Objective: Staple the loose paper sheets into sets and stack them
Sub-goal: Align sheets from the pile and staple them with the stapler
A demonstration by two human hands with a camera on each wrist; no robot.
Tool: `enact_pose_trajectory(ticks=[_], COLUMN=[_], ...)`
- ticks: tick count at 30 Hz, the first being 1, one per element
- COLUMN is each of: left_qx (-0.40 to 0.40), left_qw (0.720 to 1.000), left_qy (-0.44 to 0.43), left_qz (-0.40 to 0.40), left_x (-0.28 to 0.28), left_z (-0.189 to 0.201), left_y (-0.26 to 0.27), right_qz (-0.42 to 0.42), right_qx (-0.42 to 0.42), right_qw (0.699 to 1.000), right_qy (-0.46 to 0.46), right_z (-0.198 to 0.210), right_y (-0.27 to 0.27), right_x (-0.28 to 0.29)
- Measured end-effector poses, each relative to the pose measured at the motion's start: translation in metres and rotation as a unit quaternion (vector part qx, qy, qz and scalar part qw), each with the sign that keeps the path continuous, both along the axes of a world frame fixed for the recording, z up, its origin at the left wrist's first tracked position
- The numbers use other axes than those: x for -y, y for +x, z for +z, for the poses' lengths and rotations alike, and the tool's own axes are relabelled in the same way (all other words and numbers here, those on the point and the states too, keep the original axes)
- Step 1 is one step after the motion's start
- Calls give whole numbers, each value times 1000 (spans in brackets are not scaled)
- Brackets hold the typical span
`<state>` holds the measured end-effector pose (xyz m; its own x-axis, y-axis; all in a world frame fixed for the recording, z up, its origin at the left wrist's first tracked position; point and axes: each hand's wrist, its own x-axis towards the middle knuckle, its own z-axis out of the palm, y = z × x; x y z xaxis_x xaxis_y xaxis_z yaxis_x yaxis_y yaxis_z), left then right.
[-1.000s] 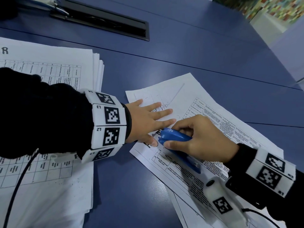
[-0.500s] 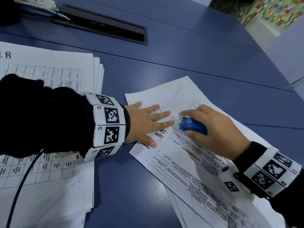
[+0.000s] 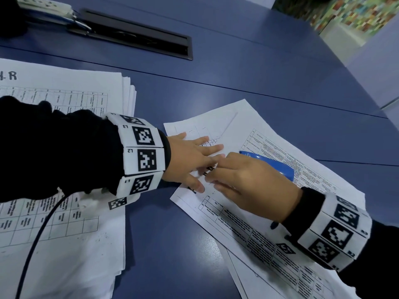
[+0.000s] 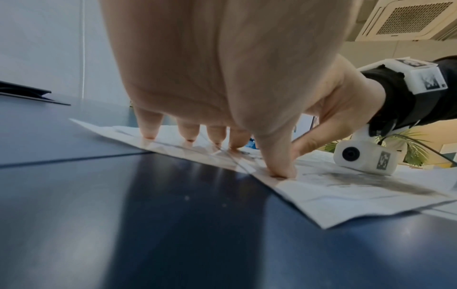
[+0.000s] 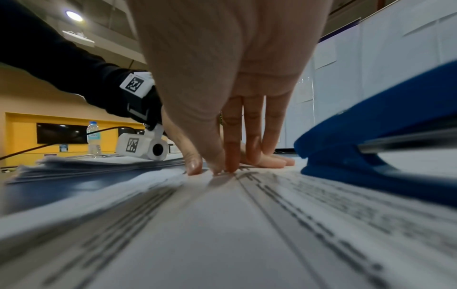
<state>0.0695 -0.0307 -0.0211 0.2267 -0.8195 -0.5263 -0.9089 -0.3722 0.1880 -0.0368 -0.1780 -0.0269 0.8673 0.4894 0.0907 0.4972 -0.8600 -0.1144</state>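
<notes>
— How far along?
— A stack [image 3: 64,126] sits at the desk's [image 3: 237,72] left. Both flat hands, left hand [image 3: 192,156] and right hand [image 3: 248,182], press the current set [image 3: 280,212]; the stapler [image 3: 272,164] lies released on it.
— What's left?
— Probably stacking it, then more sheets below.

The right hand [image 3: 248,180] covers part of the blue stapler [image 3: 272,165] — the small print at 5 o'clock is blurry.

Both hands [image 3: 194,156] [image 3: 250,180] flat, fingers [image 4: 148,125] extended
</notes>
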Motion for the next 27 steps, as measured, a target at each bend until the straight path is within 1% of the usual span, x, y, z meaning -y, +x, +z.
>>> enact_pose_trajectory(ticks=[3, 8, 12, 15, 18, 21, 23, 24, 27], left_qx=[-9, -5, 11, 17, 17, 16, 13, 10, 4], left_qw=[1000, 1000, 1000, 1000, 1000, 1000, 1000, 1000, 1000], left_qy=[-8, -6, 8, 12, 14, 20, 21, 20, 14], left_qz=[6, 6, 0, -3, -1, -1, -2, -1, 1], left_x=[0, 0, 1, 0, 1, 2, 2, 2, 0], left_z=[-1, -2, -1, -2, -2, 1, 3, 4, 2], left_y=[0, -1, -2, -3, -3, -4, -5, -5, -4], right_qz=[-2, -2, -38, -51, -40, 4, 23, 19, -34], right_qx=[-33, -38, -52, -52, -40, -37, -52, -64, -123], right_qw=[999, 999, 998, 997, 998, 999, 998, 998, 991], right_qy=[-4, 5, 29, 28, 26, 13, 10, 18, 46], right_z=[-1, -1, 0, -1, -1, -2, -3, -2, 2], right_y=[2, 8, 10, 11, 9, 8, 9, 10, 13], right_x=[-1, -3, 1, 5, 1, -8, -12, -12, -10])
